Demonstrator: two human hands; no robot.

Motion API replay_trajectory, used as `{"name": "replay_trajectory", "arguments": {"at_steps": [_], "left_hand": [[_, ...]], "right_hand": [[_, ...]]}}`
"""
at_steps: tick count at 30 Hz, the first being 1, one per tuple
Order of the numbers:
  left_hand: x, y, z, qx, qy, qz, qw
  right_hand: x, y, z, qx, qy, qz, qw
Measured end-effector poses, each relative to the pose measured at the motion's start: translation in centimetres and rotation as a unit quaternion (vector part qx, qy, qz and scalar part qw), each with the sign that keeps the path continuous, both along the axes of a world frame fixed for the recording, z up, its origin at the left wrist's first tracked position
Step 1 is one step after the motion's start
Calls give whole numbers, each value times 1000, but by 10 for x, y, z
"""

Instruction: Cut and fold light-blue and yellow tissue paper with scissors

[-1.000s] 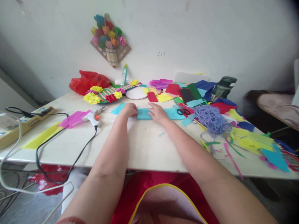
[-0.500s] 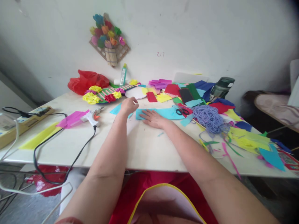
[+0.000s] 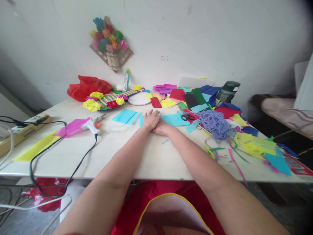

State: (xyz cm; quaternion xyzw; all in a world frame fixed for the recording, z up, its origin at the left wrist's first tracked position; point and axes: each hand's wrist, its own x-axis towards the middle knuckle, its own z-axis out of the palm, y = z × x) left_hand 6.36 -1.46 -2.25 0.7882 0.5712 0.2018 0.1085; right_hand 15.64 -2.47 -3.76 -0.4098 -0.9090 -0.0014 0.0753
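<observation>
My left hand (image 3: 151,119) lies flat with its fingers stretched out on a long cyan paper strip (image 3: 174,119) near the middle of the table. Beside it, my right hand (image 3: 163,128) also rests flat on the same strip, partly under the left hand. The strip's left end peeks out by my left hand, and its middle is hidden. A separate cyan paper piece (image 3: 126,116) lies a little to the left, untouched.
A glue gun (image 3: 92,124) with a black cord and pink paper (image 3: 71,127) lie to the left. Black scissors (image 3: 187,117), purple yarn (image 3: 215,123) and many coloured paper scraps crowd the right. A red bag (image 3: 88,86), glue bottle (image 3: 126,79), white plate (image 3: 139,99) and dark bottle (image 3: 227,92) stand by the wall.
My left hand has come back from the far cyan piece and laid itself flat on the strip beside my right hand. The loose cyan piece now lies uncovered on the left.
</observation>
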Motion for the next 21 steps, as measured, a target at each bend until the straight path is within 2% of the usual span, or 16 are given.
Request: {"name": "replay_trajectory", "arguments": {"at_steps": [3,5,8,12,14,17,21], "left_hand": [[-6,6,0,-20,-75,44,996],[-9,10,-2,-24,-116,48,992],[-13,17,-8,-8,-149,41,988],[-20,19,-12,-2,-166,20,986],[-22,16,-11,-17,-129,14,991],[-20,8,-6,-20,-16,9,1000],[-11,-3,-4,-6,113,-13,993]], "right_hand": [[1,-1,4,-7,-19,24,1000],[2,-1,7,-27,-26,21,999],[10,-1,11,-54,-27,-14,998],[33,-2,17,-77,-29,-97,992],[44,-2,18,-82,-35,-125,988],[54,1,17,-75,-40,-141,986],[56,6,13,-72,-35,-157,984]]}}
